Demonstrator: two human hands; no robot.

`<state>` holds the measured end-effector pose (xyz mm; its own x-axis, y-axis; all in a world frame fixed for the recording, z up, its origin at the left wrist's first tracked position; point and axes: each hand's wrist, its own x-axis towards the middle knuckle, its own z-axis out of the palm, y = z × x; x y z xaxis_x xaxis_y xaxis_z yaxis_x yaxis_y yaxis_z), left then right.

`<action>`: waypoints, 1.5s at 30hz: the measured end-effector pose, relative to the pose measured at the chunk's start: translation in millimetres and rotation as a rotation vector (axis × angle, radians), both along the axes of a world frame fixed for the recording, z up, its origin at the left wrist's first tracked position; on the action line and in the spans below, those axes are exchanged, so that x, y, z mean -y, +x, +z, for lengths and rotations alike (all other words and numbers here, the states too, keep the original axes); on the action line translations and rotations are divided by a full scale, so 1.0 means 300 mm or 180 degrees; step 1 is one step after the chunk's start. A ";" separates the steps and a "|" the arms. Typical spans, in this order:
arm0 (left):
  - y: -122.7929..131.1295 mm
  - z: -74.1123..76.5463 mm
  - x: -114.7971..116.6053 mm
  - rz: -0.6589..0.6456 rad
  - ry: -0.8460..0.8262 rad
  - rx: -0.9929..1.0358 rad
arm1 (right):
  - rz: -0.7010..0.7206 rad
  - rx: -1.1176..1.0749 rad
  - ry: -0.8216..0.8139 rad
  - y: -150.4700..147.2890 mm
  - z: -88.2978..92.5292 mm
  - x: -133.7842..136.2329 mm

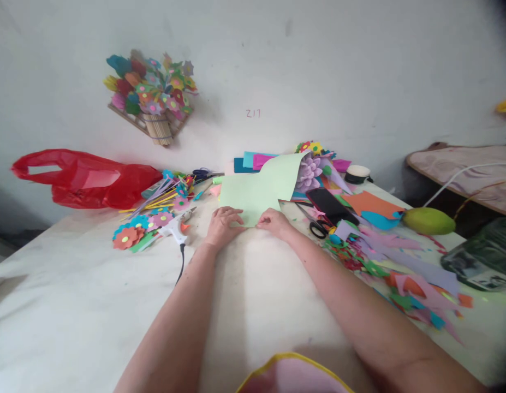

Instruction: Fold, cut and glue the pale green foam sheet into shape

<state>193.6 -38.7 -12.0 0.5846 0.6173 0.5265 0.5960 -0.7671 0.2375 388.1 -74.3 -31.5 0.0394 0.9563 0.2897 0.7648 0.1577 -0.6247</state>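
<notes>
A pale green craft sheet (248,196) lies on the table in front of me, its far right part curling up over other things. My left hand (225,226) rests on its near left corner, fingers stretched over the surface and thumb along the near edge. At that same edge, a little to the right, my right hand (274,222) has its thumb and fingertips pinched on the sheet. A white glue gun (176,231) lies left of my left hand. Black-handled scissors (317,228) and a dark phone (330,205) lie right of my right hand.
Colourful flower cutouts (134,232) and a red plastic bag (93,177) are at the left. Many scraps (400,262) cover the right side, near a green oval fruit (429,220) and a large clear jar (484,256). A flower arrangement (152,90) hangs on the wall.
</notes>
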 end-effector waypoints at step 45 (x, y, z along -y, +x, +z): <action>0.034 -0.015 -0.007 0.0768 -0.0536 -0.0270 | -0.0699 0.0849 -0.0443 -0.073 0.055 0.028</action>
<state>203.7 -36.6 -16.3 0.4480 0.8181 0.3605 0.7794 -0.5550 0.2909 366.2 -82.7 -15.2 0.1889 0.9644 0.1852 0.9097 -0.1008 -0.4028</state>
